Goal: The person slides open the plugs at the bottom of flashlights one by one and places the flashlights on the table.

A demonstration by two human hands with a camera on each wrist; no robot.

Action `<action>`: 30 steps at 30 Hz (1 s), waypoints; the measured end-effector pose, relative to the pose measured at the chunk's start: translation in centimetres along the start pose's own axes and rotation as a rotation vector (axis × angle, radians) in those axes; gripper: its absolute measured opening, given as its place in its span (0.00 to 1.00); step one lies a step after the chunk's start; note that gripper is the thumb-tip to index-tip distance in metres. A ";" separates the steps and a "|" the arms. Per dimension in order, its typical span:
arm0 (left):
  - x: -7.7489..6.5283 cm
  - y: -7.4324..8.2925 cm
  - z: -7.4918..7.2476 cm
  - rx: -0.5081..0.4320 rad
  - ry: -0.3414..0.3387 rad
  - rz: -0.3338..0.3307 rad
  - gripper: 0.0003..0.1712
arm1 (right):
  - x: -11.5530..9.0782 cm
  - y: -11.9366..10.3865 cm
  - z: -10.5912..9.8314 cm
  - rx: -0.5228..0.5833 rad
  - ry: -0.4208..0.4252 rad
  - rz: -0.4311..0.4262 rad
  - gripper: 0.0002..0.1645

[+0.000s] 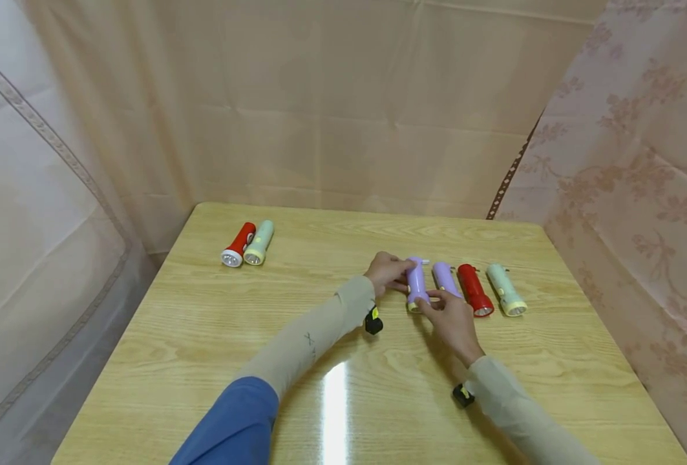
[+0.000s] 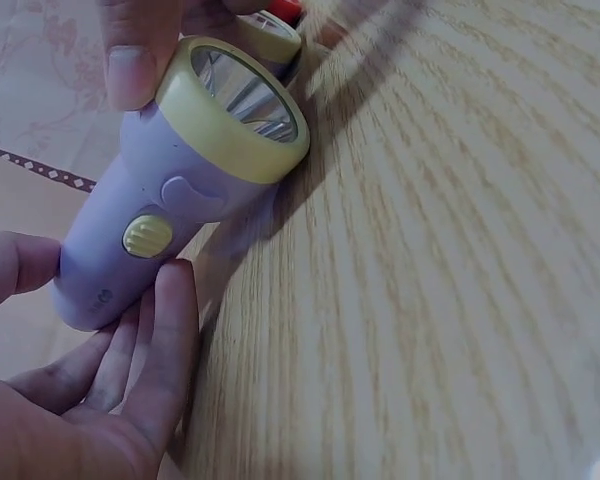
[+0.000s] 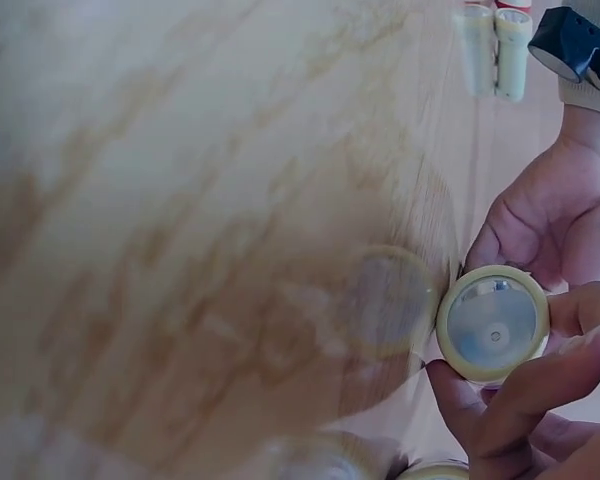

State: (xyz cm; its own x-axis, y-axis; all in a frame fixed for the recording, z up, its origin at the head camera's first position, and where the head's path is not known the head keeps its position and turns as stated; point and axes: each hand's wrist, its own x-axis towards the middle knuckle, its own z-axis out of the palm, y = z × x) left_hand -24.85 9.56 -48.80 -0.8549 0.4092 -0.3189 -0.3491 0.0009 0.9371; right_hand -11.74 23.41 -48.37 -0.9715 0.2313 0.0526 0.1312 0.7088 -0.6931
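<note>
A purple flashlight (image 1: 416, 282) with a pale yellow head lies between both hands at the left end of a row. My left hand (image 1: 385, 271) pinches its tail end, thumb on one side and fingers on the other. At the head end, my right hand (image 1: 452, 323) grips the rim between thumb and fingers. The left wrist view shows the flashlight's yellow switch (image 2: 147, 236) on its side and the clear lens (image 2: 245, 95). Seen from the right wrist, the lens (image 3: 493, 325) faces the camera. Just right of it lies a second purple flashlight (image 1: 444, 276), its head hidden by my right hand.
Farther right in the row are a red flashlight (image 1: 474, 290) and a mint green one (image 1: 506, 289). At the far left, a red flashlight with a white head (image 1: 239, 245) lies beside another mint one (image 1: 259, 243). Curtains border the wooden table (image 1: 215, 361).
</note>
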 end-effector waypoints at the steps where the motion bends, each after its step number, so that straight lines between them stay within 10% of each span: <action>1: 0.0 0.0 0.0 0.006 0.005 -0.002 0.14 | 0.0 0.0 0.0 -0.004 0.004 0.000 0.26; 30: -0.6 0.7 0.3 0.199 0.032 -0.004 0.17 | 0.3 0.3 0.1 0.008 0.054 -0.052 0.25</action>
State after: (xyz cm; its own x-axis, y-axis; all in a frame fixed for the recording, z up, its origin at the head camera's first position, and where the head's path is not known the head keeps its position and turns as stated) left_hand -24.48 9.56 -47.94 -0.8667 0.3795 -0.3236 -0.2720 0.1842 0.9445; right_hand -12.00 23.58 -48.64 -0.9647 0.2300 0.1279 0.0786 0.7155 -0.6942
